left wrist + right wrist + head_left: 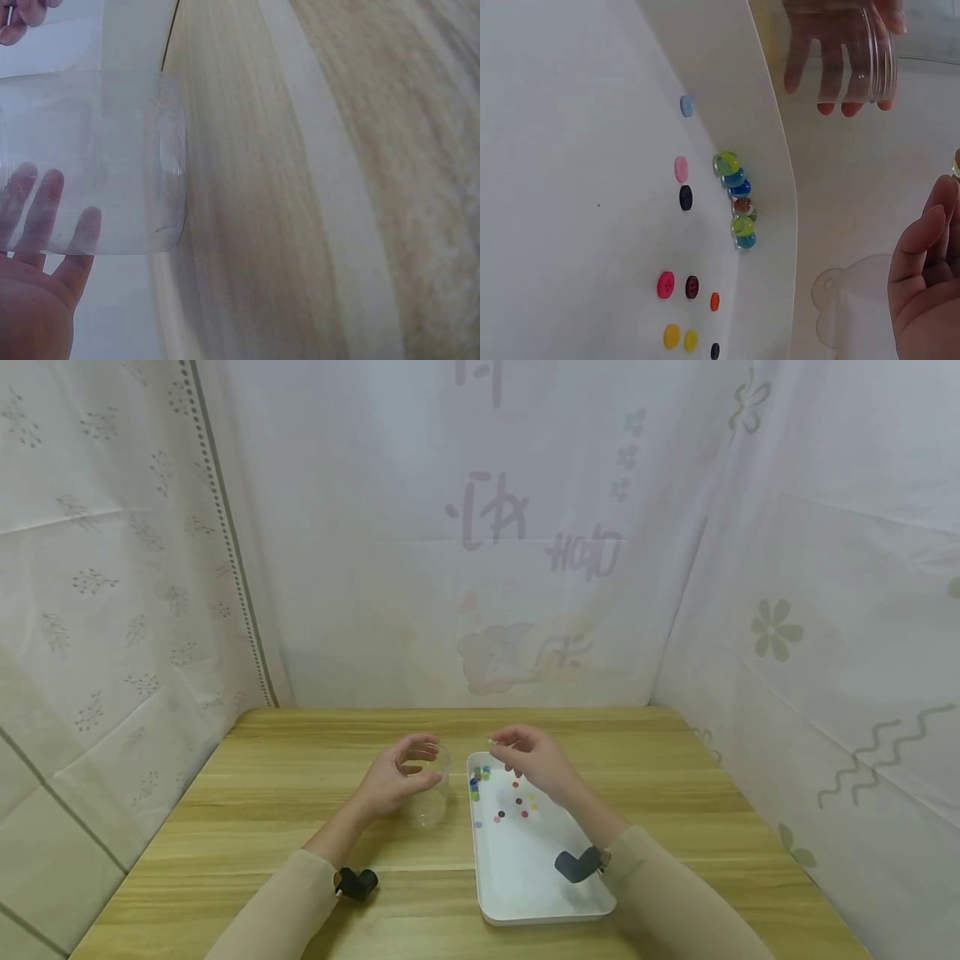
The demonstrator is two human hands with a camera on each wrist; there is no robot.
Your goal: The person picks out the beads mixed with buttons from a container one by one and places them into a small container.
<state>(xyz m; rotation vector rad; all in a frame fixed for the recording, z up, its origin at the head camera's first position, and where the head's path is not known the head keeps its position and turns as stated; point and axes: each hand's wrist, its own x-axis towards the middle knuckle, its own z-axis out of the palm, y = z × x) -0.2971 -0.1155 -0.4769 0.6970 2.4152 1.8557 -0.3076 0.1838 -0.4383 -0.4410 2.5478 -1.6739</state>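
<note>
My left hand (393, 781) grips a clear plastic jar (127, 172), which stands on the wooden table just left of a white tray (517, 872). Its fingers curl round the jar's far side and show through the plastic in the left wrist view. Above the tray's far left corner, my right hand (536, 762) pinches a small glass marble (491, 743) between thumb and fingertips. Inside the tray, several coloured marbles (740, 187) line one side wall. Several buttons (666, 285) in red, yellow, black, pink and blue lie scattered on the tray floor.
The wooden table (300, 835) surrounds the tray and jar. Pale patterned cloths (360, 610) hang behind the table and on both sides. A black wrist camera (577, 865) on my right arm sits over the tray; another (357, 884) is on my left wrist.
</note>
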